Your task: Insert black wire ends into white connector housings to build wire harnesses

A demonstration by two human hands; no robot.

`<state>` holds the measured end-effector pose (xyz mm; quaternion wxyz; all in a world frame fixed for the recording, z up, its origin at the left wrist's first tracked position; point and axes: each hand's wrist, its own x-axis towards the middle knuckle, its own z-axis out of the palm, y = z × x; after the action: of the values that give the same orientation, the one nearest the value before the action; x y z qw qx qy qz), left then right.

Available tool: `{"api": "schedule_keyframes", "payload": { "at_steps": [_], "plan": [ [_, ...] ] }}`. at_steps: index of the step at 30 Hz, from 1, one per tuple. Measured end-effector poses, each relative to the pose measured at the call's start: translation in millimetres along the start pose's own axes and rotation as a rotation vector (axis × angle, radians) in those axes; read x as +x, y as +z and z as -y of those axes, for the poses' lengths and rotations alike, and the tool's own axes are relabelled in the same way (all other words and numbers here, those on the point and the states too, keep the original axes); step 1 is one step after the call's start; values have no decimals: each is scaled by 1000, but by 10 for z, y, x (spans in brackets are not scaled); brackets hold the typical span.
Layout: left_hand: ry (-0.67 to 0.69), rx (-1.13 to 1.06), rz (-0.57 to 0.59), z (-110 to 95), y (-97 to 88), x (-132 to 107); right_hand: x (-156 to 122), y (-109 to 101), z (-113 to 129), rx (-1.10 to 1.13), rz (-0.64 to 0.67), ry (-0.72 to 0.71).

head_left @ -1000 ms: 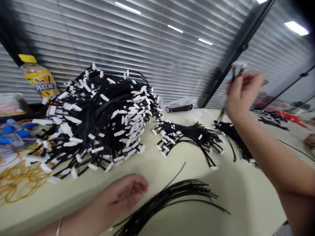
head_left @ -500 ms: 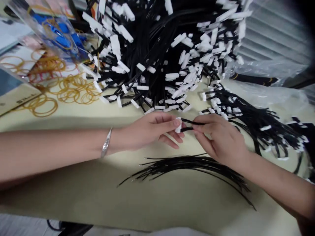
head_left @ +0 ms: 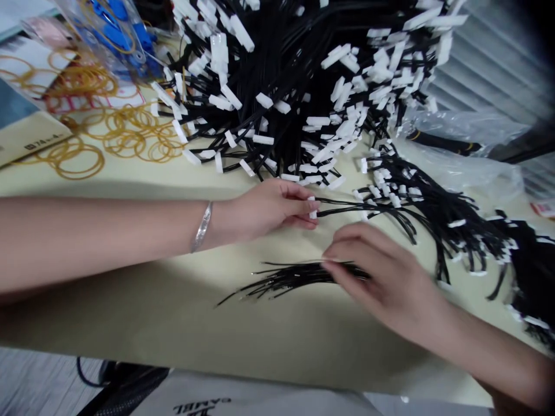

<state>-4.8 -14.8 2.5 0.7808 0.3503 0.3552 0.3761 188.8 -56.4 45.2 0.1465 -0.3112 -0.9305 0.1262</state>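
Note:
My left hand [head_left: 271, 207] pinches the white connector [head_left: 312, 207] of a black cable that runs off to the right, just in front of the big heap of black cables with white connectors [head_left: 295, 81]. My right hand [head_left: 381, 277] lies palm down on a loose bundle of thin black wires [head_left: 286, 276] on the pale table, its fingertips together on one wire at the bundle's top edge. A silver bracelet [head_left: 202, 226] circles my left wrist.
A smaller fan of connector cables [head_left: 433, 202] lies at the right, beside crumpled clear plastic [head_left: 468, 167]. Yellow rubber bands [head_left: 108, 133] are scattered at the left near a clear bag of blue parts [head_left: 117, 29]. The table's near edge [head_left: 217, 364] runs along the bottom.
My right hand came down from the upper right to the cable end at my left hand, then let go and dropped onto the thin wire bundle. My left hand moved up and took hold of the connector.

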Motion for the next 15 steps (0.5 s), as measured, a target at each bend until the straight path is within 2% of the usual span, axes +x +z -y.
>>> {"api": "schedule_keyframes", "payload": {
  "at_steps": [3,8,15],
  "plan": [
    [15,38,24,-6,-10,-8,-77,93,138,185,228,92],
    [13,51,13,-7,-7,-5,-62,203,129,240,325,120],
    [1,39,19,-14,-13,-17,72,159,205,181,482,176]
  ]
}}
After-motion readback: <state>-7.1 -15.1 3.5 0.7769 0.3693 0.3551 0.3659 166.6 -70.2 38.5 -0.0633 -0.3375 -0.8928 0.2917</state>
